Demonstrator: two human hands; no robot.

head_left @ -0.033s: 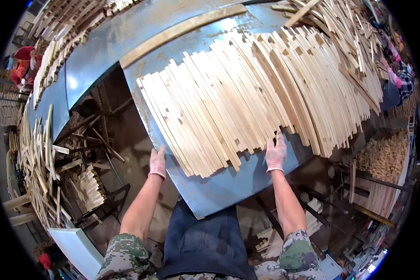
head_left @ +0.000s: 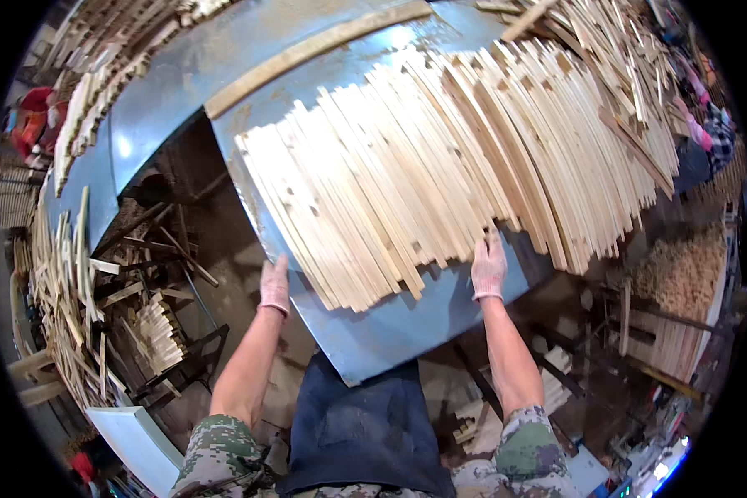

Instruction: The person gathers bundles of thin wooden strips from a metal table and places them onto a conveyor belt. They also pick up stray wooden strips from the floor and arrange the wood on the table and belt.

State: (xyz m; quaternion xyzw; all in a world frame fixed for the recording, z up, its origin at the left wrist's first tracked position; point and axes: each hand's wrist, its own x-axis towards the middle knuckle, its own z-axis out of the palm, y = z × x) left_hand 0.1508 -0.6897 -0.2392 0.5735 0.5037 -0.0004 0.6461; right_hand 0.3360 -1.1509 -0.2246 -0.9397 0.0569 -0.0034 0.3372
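Observation:
Many pale wooden strips [head_left: 365, 191] lie side by side in a wide layer on a blue metal tabletop [head_left: 415, 332]. My left hand [head_left: 275, 286], in a pinkish-white knit glove, is beside the table's left edge with its fingers stretched upward and nothing in it. Against the near ends of the strips, right of the middle, rests my right hand [head_left: 489, 270] in a matching glove. Its fingers are extended and a little apart at the strip ends; the exact contact is partly hidden.
A long board [head_left: 307, 58] lies along the far side of the table. Loose sticks [head_left: 66, 299] are heaped at the left, with another tangled pile [head_left: 614, 58] at the far right. A stack of wood pieces [head_left: 681, 274] stands at the right. Co-workers are visible at both sides.
The whole view has shifted slightly, so the table and strips sit a little higher and further left. Both hands keep nearly the same places and poses.

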